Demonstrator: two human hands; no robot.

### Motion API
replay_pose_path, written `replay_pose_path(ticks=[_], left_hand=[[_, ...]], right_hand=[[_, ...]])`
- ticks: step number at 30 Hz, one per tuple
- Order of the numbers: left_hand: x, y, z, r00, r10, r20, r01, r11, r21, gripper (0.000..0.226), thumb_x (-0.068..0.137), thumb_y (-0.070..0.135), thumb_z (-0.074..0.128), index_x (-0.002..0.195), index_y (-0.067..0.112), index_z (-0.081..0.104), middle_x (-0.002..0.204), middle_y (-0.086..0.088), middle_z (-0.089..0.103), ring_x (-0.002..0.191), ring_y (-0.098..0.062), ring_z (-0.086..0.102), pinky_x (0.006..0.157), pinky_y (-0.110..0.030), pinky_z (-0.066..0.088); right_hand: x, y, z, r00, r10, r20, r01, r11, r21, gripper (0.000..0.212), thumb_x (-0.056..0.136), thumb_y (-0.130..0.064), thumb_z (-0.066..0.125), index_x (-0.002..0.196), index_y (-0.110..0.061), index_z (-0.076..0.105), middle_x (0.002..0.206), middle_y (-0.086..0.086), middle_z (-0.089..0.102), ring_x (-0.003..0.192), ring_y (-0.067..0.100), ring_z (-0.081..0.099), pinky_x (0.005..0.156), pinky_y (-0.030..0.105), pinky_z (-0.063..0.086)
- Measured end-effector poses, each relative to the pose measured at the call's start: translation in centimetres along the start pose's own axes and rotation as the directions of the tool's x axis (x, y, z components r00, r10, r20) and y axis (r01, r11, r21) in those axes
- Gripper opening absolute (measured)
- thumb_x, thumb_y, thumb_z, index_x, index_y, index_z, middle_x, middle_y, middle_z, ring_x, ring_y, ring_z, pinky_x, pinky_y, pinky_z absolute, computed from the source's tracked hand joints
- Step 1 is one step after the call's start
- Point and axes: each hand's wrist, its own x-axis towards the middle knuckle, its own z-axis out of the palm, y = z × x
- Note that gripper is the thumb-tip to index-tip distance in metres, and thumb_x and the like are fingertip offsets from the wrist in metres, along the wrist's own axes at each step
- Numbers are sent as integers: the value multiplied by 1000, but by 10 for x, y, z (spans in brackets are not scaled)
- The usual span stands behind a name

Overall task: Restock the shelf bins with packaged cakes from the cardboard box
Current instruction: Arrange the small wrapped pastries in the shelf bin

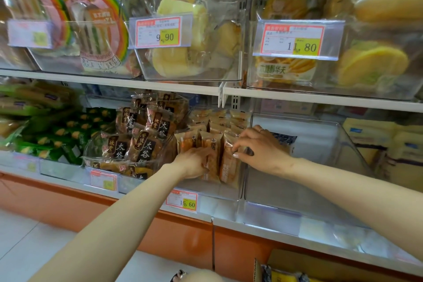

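Both my hands reach into a clear shelf bin (231,193) on the lower shelf. It holds several upright orange-brown packaged cakes (211,142). My left hand (194,162) grips the front of one pack near the bin's left side. My right hand (263,149) pinches the top edge of the rightmost pack (229,167) with curled fingers. The cardboard box (320,268) sits on the floor at the bottom right, open, with yellow packs showing inside.
To the right stands a clear bin (320,190) with only a dark pack at its back. Left of the cakes are bins of brown packs (146,139) and green packs (57,135). An upper shelf (160,84) with price tags hangs above.
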Motion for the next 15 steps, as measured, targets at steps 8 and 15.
replay_pose_path(ticks=[8, 15], left_hand=[[-17, -4, 1, 1000, -20, -12, 22, 989, 145, 46, 87, 34, 54, 131, 30, 41, 126, -2, 55, 113, -27, 52, 91, -38, 43], [-14, -5, 1, 998, -20, 54, 21, 1000, -5, 46, 86, 33, 58, 128, 26, 41, 114, -5, 55, 103, -26, 55, 83, -31, 42]], right_hand=[[4, -15, 6, 989, 41, 145, -23, 992, -123, 38, 93, -56, 40, 111, -33, 64, 145, -3, 42, 138, 25, 26, 114, 48, 15], [11, -14, 11, 981, 97, 170, -65, 981, -184, 33, 93, -49, 43, 110, -26, 61, 140, 0, 47, 135, 28, 30, 109, 48, 24]])
